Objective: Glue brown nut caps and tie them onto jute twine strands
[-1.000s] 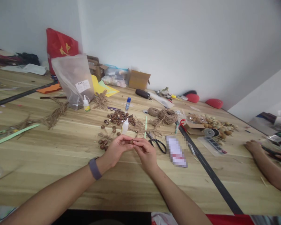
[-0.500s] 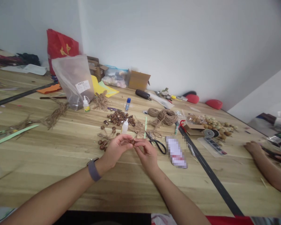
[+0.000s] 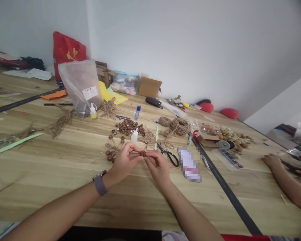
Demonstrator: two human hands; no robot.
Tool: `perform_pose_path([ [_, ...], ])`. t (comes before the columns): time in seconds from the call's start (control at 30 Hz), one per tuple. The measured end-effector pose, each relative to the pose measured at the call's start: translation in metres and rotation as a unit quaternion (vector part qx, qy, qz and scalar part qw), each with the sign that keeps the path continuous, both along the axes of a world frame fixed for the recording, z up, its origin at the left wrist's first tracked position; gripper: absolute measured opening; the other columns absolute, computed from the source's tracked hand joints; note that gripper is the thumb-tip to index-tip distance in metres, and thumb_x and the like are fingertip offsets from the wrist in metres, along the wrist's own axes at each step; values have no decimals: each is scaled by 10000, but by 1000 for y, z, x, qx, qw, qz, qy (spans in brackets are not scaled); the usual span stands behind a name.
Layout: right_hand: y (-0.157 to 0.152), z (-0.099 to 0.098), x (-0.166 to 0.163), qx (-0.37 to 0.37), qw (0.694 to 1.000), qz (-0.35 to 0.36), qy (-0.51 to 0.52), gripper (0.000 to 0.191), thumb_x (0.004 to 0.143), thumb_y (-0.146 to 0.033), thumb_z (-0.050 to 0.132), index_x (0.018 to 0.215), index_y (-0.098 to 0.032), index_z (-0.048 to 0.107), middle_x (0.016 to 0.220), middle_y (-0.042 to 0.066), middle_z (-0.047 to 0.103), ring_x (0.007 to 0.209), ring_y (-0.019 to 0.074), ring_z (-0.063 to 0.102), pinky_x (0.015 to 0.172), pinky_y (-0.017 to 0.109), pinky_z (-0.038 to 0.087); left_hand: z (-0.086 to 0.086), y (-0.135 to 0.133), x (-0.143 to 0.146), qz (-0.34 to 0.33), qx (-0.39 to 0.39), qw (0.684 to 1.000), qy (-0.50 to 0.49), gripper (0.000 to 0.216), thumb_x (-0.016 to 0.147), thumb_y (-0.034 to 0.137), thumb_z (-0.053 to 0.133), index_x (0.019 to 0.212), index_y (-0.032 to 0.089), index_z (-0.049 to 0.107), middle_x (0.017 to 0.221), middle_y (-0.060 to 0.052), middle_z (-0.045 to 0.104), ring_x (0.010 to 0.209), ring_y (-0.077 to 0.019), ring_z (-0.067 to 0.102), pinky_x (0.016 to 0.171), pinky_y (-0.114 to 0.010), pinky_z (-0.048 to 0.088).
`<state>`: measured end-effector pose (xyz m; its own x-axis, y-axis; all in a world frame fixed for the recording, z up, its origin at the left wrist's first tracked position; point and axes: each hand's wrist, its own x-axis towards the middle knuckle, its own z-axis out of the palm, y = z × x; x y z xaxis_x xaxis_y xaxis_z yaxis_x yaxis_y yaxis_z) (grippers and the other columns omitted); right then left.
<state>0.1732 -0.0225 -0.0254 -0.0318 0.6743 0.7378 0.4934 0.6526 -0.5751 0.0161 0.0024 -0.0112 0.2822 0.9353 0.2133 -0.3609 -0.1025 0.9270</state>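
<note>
both hands pinch one small brown nut (image 3: 142,153) between fingertips: left hand (image 3: 124,161), right hand (image 3: 157,165), raised above the surface (image 3: 65,174) toward its near edge, scissors (image 3: 168,154) just beside.

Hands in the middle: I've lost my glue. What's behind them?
A small white squeeze bottle stands behind the left hand and right hand, which pinch a small brown nut-like piece; fingers hide the bottle's base.

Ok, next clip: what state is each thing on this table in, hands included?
left hand: fingertips pinched on the brown bead
right hand: pinching the same bead from the other side
dropper bottle: upright, capped
scissors: lying flat, blades together
twine ball: partly unwound
clear bag: standing upright
cardboard box: flaps open
</note>
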Motion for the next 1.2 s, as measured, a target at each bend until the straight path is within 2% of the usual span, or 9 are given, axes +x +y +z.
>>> perform_pose_path([
  [0.33,0,7,2,81,995,-4,-59,170,846,-122,607,928,-259,666,953,56,724,888,176,691,779,323,545,1,5,-1,3,-22,999,32,163,634,211,779,708,166,642,809,-51,701,808,-194,631,777,-314,480],
  [0.67,-4,15,3,137,983,-12,-124,193,825,-53,597,898,-229,624,941,64,702,886,160,666,769,294,540,3,3,3,-20,-88,996,-22,182,621,194,787,741,164,654,759,-5,692,747,-149,609,756,-290,471],
  [1.03,-4,14,6,157,977,-3,-147,192,843,-60,567,894,-237,618,965,72,708,903,169,665,755,307,551,1,7,2,-49,-135,989,-26,235,588,210,814,740,158,643,708,5,678,695,-132,593,713,-269,455],
  [1.2,-2,17,8,139,978,22,-153,210,845,-60,562,930,-235,642,983,81,709,911,174,668,769,310,551,4,6,1,-49,-145,988,-24,228,589,193,807,736,147,639,683,7,671,673,-123,576,684,-255,436],
])
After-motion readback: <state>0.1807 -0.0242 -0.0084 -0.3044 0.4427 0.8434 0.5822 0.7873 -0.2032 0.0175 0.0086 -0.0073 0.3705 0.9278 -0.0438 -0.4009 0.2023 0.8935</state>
